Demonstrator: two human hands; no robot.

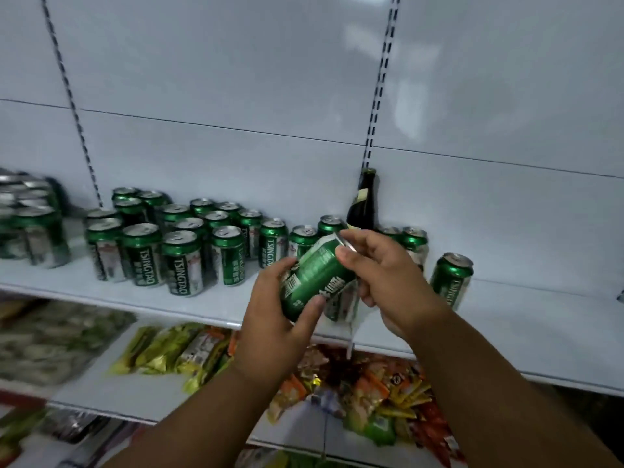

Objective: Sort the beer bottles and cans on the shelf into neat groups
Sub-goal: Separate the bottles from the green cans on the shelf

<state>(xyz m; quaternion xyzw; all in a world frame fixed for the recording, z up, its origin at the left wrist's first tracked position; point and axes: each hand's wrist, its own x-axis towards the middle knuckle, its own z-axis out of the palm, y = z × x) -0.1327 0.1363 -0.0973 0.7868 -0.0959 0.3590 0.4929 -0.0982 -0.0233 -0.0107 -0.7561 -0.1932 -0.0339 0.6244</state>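
Note:
A green beer can (315, 276) is tilted in the air in front of the white shelf (216, 307). My left hand (277, 319) grips its lower end. My right hand (385, 268) pinches its top rim. Several green cans (179, 261) stand grouped on the shelf to the left. A dark glass bottle (364, 201) stands at the back wall, behind my hands. One can (450, 280) stands alone on the right. Another can (341, 304) is partly hidden below my right hand.
A second cluster of cans (30, 228) stands at the far left. Below the shelf, lower shelves hold snack packets (182, 349) and bright wrappers (378, 393). Slotted uprights run up the white back wall (236, 79).

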